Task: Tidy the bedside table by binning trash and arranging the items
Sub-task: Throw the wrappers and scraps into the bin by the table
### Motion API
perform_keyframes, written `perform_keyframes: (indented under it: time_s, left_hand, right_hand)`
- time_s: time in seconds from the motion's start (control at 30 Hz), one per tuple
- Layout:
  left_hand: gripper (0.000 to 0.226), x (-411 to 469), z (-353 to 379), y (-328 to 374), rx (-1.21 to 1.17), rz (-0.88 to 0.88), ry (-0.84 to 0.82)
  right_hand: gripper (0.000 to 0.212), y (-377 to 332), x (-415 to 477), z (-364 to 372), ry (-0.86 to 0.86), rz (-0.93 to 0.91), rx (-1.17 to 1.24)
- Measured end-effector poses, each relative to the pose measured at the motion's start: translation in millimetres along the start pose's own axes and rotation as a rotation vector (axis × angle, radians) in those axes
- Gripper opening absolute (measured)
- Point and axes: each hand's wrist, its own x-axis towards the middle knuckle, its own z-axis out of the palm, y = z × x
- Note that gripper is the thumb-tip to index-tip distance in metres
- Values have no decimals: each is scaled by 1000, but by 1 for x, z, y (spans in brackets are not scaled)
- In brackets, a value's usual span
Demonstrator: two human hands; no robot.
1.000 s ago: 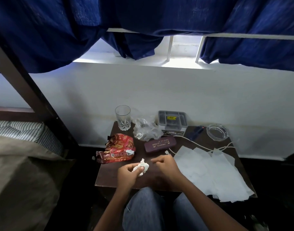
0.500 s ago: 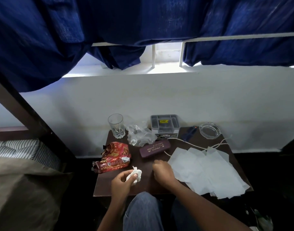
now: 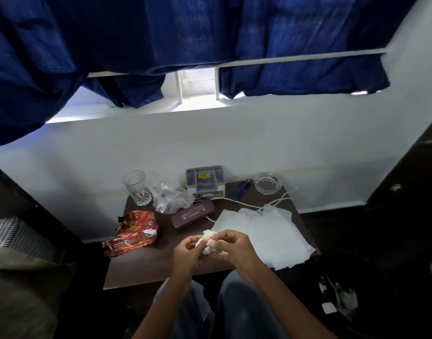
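Both hands meet over the near middle of the dark tabletop [image 3: 146,265], fingers curled together around a crumpled white tissue wad [image 3: 208,241]. The left hand [image 3: 188,250] cups the wad from the left and the right hand [image 3: 235,247] pinches it from the right, so the wad is clamped between them, above the surface.

A red snack wrapper [image 3: 134,231] lies at the left edge, its torn end hanging slightly past that edge. At the far left corner stands an upright drinking glass [image 3: 136,186], and just beside it sits a crumpled clear plastic bag [image 3: 172,197]. A maroon spectacle case [image 3: 193,217] lies near the centre, touching the bag's front. Behind it, against the far edge, is a grey organizer box [image 3: 206,181] with open compartments on top. A blue pen [image 3: 241,189] lies between the box and a clear glass ashtray [image 3: 268,182] at the far right corner. A white cable [image 3: 246,204] trails from the box across to the right edge. Several flat white paper sheets [image 3: 266,231] overlap on the right half, their corners overhanging the near right edge.
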Motion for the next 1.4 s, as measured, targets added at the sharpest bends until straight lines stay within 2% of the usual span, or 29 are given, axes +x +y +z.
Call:
perform_keyframes:
  time_s: [0.13, 0.23, 0.33, 0.43, 0.5, 0.53, 0.57, 0.6, 0.67, 0.73, 0.93, 1.07, 1.13, 1.4]
  left_hand:
    - [11, -15, 57, -6, 43, -49, -97]
    - [14, -25, 109, -19, 228, -58, -267]
    - [22, -35, 160, -36, 482, 25, -443]
    - [25, -46, 203, -49, 637, 125, -540]
    - [22, -52, 222, -56, 652, 127, -583]
    - [21, -55, 229, -59, 663, 123, -606]
    - [20, -57, 234, -61, 681, 118, -627]
    - [20, -58, 238, -63, 694, 114, -647]
    - [19, -59, 243, -66, 698, 95, -662]
    - [18, -58, 243, -65, 698, 93, -650]
    - [16, -41, 225, -44, 664, 99, -585]
    - [20, -20, 180, -10, 597, 172, -510]
    - [21, -10, 145, 10, 535, 202, -430]
    - [23, 18, -26, 42, 465, 246, -18]
  right_hand:
    - [15, 0, -14, -51, 182, -19, 88]
    - [17, 4, -27, -102, 355, -45, 136]
    - [22, 17, -38, -164, 568, -66, 145]
    - [30, 36, -50, -232, 815, -62, 169]
    - [26, 53, -57, -272, 989, -15, 87]
    - [18, 60, -60, -288, 1065, 32, 3]
    - [10, 65, -63, -299, 1113, 66, -62]
    - [15, 71, -64, -309, 1130, 95, -90]
    - [30, 75, -64, -320, 1054, 133, -87]
    - [35, 72, -66, -325, 967, 173, -94]
    - [20, 56, -62, -300, 922, 171, 332]
    - [12, 36, -58, -260, 811, 91, 320]
    - [19, 23, -50, -233, 747, 48, 284]
    - [17, -16, -13, -84, 329, -76, -144]
